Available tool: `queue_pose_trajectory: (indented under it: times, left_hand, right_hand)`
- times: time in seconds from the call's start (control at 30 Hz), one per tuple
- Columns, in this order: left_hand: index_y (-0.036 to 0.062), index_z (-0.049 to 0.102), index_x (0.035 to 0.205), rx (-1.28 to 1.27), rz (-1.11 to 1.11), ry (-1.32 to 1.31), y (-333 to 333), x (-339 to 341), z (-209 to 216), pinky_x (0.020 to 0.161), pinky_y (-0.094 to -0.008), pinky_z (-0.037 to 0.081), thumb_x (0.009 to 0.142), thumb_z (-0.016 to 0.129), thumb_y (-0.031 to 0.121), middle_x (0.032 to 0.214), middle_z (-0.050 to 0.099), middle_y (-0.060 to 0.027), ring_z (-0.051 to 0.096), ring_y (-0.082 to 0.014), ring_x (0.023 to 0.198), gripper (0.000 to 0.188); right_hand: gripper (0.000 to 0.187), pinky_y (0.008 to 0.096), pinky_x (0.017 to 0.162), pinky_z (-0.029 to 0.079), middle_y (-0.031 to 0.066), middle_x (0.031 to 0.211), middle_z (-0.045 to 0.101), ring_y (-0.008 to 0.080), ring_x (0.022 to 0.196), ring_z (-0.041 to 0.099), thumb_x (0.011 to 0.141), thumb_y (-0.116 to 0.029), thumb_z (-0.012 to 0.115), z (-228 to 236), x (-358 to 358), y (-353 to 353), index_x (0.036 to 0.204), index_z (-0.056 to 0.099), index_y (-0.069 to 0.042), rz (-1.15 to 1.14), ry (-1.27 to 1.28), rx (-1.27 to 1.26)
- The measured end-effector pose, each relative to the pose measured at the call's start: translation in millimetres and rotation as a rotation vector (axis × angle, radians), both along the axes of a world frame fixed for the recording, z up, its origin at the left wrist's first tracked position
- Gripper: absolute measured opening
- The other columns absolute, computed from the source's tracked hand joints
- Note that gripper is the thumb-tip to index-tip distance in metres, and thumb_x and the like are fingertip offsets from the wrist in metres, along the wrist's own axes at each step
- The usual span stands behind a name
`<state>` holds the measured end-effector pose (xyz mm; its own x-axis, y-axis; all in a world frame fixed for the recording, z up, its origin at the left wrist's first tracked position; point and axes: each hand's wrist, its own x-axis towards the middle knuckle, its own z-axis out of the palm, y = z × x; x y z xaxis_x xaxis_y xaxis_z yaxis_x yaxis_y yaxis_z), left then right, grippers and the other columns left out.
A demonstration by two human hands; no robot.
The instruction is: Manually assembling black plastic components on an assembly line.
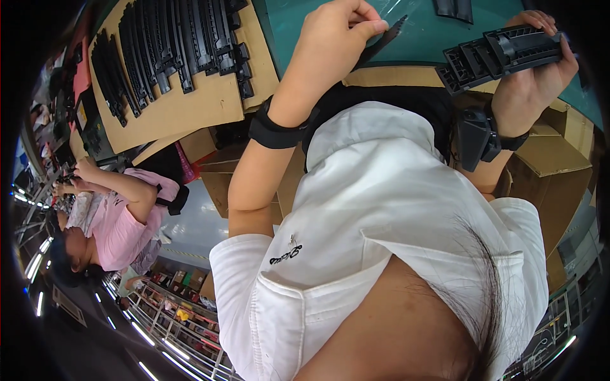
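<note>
My left hand [333, 47] is over the edge of the green work surface, thumb and fingers pinched on a thin black strip [387, 39] with a pointed end. My right hand [537, 79], at the right, grips black ribbed plastic parts [502, 57]. They look like several slotted pieces lying against each other; the fingers hide part of them. Two smooth dark pieces [454, 9] lie farther off on the green surface [413, 38]. Black bands circle both wrists, and the right one carries a black device [475, 136].
Several long black ribbed parts [171, 44] lie in a row on a cardboard sheet [190, 105] at the left. Cardboard boxes [549, 159] stand below the table at the right. Another person in pink [124, 222] works at the far left.
</note>
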<state>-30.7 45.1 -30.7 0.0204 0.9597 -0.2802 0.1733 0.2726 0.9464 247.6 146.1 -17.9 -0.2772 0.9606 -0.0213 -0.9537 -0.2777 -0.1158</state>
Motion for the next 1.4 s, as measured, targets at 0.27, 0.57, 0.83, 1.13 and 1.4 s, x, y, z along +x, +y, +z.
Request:
queue_pose_trajectory:
  times: [0.27,0.57,0.83,1.13,1.4]
  left_hand:
    - [0.0020,0.059,0.096,-0.005,0.006,-0.271,-3.1,-19.2,-40.9,0.075,-0.0210,0.046,0.103,0.057,0.005,0.085,0.066,-0.0010,0.058,-0.0068,0.079,0.008]
    - [0.0034,0.065,0.096,-0.042,0.193,-0.558,-18.3,9.9,-28.1,0.081,-0.0258,0.052,0.101,0.063,0.010,0.096,0.074,-0.0058,0.067,-0.0121,0.091,0.008]
    - [-0.0008,0.066,0.103,-0.062,0.290,-0.896,-49.0,59.4,55.5,0.082,-0.0253,0.053,0.097,0.071,0.011,0.107,0.075,-0.0094,0.066,-0.0090,0.095,0.014]
    - [-0.0018,0.064,0.099,-0.040,0.176,-0.849,-49.5,65.9,46.5,0.075,-0.0207,0.051,0.097,0.072,0.009,0.093,0.074,-0.0066,0.066,-0.0059,0.083,0.013]
    - [-0.0015,0.062,0.096,-0.035,0.144,-0.677,-45.9,79.6,34.2,0.072,-0.0206,0.050,0.096,0.072,0.009,0.092,0.074,-0.0062,0.065,-0.0054,0.082,0.014]
  right_hand:
    - [0.022,0.0274,0.083,0.059,0.0064,0.092,0.058,0.0152,0.084,0.063,0.095,-0.006,0.065,8.1,-32.3,-19.5,0.110,0.051,0.002,-0.172,-0.291,0.204]
    - [0.021,0.0323,0.087,0.054,0.0102,0.087,0.054,0.0213,0.084,0.058,0.077,0.001,0.062,6.8,-9.9,-12.6,0.096,0.051,0.002,0.081,0.133,-0.125]
    - [0.020,0.0316,0.085,0.054,0.0091,0.087,0.055,0.0209,0.082,0.058,0.076,0.001,0.063,16.2,-7.6,-19.8,0.092,0.052,0.000,0.024,0.107,-0.122]
    - [0.017,0.0282,0.084,0.058,0.0077,0.087,0.056,0.0172,0.081,0.061,0.091,-0.003,0.064,18.6,-22.5,-29.5,0.100,0.051,0.001,-0.061,-0.152,0.075]
    - [0.016,0.0266,0.083,0.060,0.0072,0.088,0.058,0.0158,0.080,0.063,0.099,-0.007,0.064,18.9,-24.3,-31.3,0.102,0.050,0.000,-0.051,-0.243,0.118]
